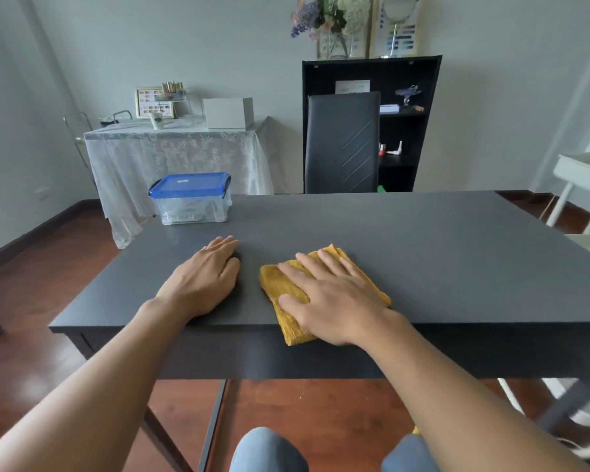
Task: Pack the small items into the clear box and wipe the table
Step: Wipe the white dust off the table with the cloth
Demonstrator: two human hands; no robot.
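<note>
Clear box point(192, 203) sits at the 10 o'clock corner of the dark grey worktop point(423, 253), blue lid point(188, 186) clipped on, with pale contents that we cannot make out through its wall. We see the yellow cloth point(280, 284) folded at 6 o'clock, one end overhanging the near worktop edge. Our right hand point(334, 298) lies flat on the cloth, fingers extended and slightly spread, pressing rather than gripping. Our left hand point(205, 277) rests palm down on bare worktop just beside the cloth at its 9 o'clock, fingers together and straight, holding nothing. Box and hands stand well apart. A black chair point(343, 141) stands at 12 o'clock behind the far edge.
</note>
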